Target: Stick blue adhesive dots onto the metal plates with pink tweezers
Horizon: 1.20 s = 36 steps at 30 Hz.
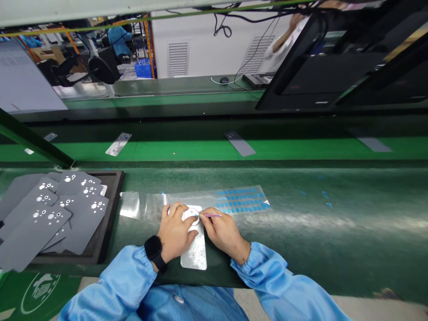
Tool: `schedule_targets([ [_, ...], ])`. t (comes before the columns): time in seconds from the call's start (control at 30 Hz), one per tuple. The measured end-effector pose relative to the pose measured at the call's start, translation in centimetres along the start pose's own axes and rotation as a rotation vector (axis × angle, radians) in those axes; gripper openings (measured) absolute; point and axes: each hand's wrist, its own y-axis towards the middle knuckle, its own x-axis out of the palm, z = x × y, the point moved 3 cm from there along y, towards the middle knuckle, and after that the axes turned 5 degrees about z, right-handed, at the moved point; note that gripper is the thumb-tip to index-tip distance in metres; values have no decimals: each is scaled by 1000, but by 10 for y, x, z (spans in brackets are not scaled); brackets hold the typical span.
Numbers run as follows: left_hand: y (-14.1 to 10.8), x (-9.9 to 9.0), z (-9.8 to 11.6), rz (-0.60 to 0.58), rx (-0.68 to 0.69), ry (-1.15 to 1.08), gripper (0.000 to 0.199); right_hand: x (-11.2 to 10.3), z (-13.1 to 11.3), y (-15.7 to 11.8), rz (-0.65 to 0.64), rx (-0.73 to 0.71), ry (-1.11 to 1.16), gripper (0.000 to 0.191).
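Left hand [175, 227] flat on silver plate [195, 252]; right hand [222, 231] pinching pink pick [212, 215].

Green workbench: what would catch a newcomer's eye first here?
Two hands stand out at the middle of the green workbench: the left hand rests on a silver card, while the right hand holds a slim pink tool. Just beyond them lies a clear film dotted with blue circles, and at left, dark grey perforated plates heap in a black tray.
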Motion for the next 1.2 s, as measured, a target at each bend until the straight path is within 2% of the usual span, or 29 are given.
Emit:
schedule_targets([
  [0.23, 1, 1, -1, -8, -7, -4, 31, -1, -2, -1, -15, 15, 18, 26],
  [0.33, -1, 2, -1, -7, -10, -6, 31, -3, 0, -1, -2, 77, 72, 24],
  [0.43, -5, 1, -1, 42, 5, -2, 32, -10, 4, 5, 71, 186, 171, 20],
  [0.53, -11, 2, -1, 93, -11, 4, 41, -18, 4, 18, 132, 179, 199, 21],
  [0.6, -14, 3, -2, 96, -34, 6, 50, -17, -1, 29, 52, 132, 110, 21],
  [0.7, -16, 9, -1, 104, -58, 7, 54, -10, -9, 38, -176, 116, -66, 15],
  [0.77, -17, 13, -2, 149, -71, 13, 54, -7, -12, 41, -272, 140, -125, 9],
  [0.87, -20, 22, -7, 278, -84, 20, 55, -7, -13, 49, -334, 198, -75, 16],
  [0.97, -24, 29, -19, 465, -115, 26, 48, -9, -12, 83, -301, 198, 70, 14],
  [1.07, -25, 34, -32, 606, -200, 26, 42, -18, -10, 149, -83, 218, 61, 11],
  [1.13, -24, 38, -38, 628, -215, 20, 42, -29, -6, 195, 42, 230, 6, 16],
  [1.2, -21, 44, -42, 596, -195, 42, 39, -46, 5, 229, 139, 244, -67, 26],
])
